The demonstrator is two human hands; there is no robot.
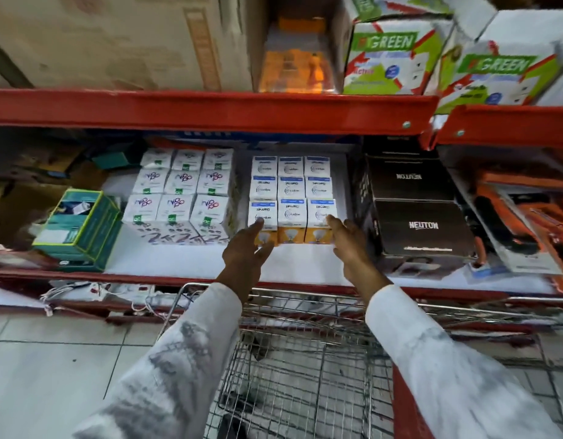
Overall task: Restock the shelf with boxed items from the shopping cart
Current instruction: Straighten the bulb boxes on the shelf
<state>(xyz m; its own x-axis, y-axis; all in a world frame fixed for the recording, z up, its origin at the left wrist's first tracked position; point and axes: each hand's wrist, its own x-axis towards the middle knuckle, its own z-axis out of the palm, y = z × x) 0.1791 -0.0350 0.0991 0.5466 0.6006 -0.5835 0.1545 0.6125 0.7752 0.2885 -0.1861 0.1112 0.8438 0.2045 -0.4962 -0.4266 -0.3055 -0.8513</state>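
A block of small white and blue bulb boxes point(292, 191) with orange fronts stands in neat rows on the white shelf surface point(185, 261). My left hand point(246, 248) is open, its fingertips touching the front left box. My right hand point(349, 245) is open too, fingertips against the front right box. Neither hand holds anything. The wire shopping cart point(305, 359) is below my arms, pushed against the shelf; I see no boxes in the part that shows.
A second block of white boxes point(182, 191) with purple print stands left of the bulb boxes. Green boxes point(79, 228) lie at far left, black boxes point(416, 213) at right, orange packaged tools point(520, 217) beyond. A red shelf beam point(210, 109) runs overhead.
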